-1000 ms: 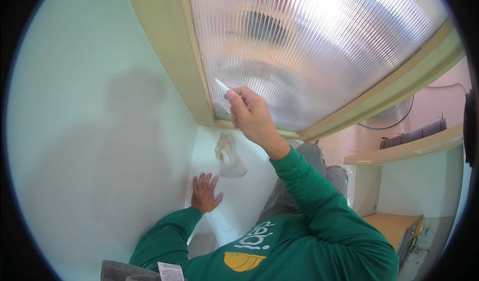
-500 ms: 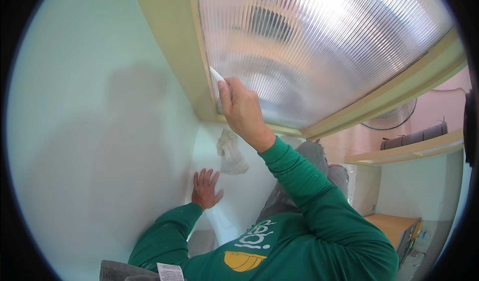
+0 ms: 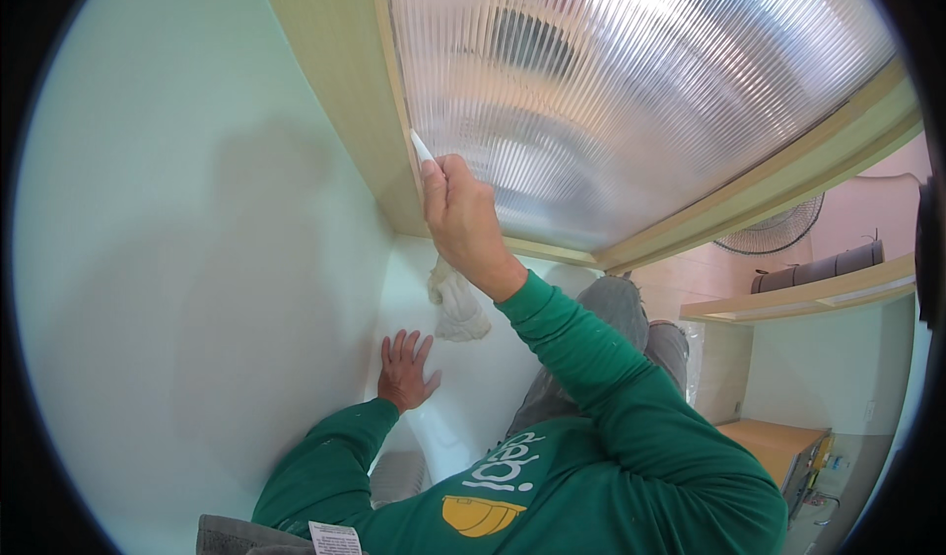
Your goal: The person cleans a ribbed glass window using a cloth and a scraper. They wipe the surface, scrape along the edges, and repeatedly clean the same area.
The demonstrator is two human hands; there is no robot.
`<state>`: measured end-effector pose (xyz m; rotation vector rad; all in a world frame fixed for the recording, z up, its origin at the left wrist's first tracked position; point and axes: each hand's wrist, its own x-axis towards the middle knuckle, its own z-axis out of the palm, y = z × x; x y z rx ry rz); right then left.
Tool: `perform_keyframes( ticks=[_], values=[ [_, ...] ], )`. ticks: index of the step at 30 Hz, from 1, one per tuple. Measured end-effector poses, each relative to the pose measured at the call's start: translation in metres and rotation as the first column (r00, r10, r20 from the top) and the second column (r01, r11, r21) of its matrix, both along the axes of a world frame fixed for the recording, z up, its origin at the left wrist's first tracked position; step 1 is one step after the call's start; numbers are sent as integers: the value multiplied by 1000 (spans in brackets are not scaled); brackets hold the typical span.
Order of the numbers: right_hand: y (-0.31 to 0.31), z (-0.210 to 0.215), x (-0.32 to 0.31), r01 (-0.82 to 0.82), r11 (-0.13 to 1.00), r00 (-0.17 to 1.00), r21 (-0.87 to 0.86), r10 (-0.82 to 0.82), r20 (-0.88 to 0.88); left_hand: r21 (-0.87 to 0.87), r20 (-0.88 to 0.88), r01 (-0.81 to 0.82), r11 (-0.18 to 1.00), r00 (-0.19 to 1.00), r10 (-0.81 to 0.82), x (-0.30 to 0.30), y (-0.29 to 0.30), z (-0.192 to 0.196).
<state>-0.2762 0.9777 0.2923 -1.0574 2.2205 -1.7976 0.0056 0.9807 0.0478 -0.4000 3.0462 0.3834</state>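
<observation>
My right hand (image 3: 463, 215) is closed round a slim white pointed tool (image 3: 423, 149); its grip end is hidden in my fist, so I cannot tell its exact kind. The tool's tip meets the seam between the ribbed, see-through panel (image 3: 591, 92) and its pale wooden frame (image 3: 390, 82), near the panel's lower left corner. My left hand (image 3: 404, 373) lies flat, fingers spread, on a smooth white surface (image 3: 468, 387). Just beyond those fingers is a crumpled off-white rag (image 3: 460, 311), partly covered by my right wrist.
A plain pale wall (image 3: 148, 259) rises close on my left. To the right are a wooden ledge (image 3: 818, 294) with a dark grey roll (image 3: 818, 267), a wire-guarded fan (image 3: 778, 232) and an orange-brown cabinet (image 3: 774, 447). My grey-trousered legs (image 3: 611, 309) rest below the frame.
My right hand has shifted slightly left with the white tool, its tip staying at the panel's edge. My left hand and the rag keep their places.
</observation>
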Motion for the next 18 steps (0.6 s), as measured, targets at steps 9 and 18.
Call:
perform_keyframes(
  ticks=[9,18],
  values=[
    [-7,-13,3,63,996,995,67,-57,-87,17,3,-3,1000,1000,3,-1,0,3],
    [-13,-13,5,66,998,996,-17,-66,-55,8,-10,-4,1000,1000,4,-1,0,1]
  ],
)
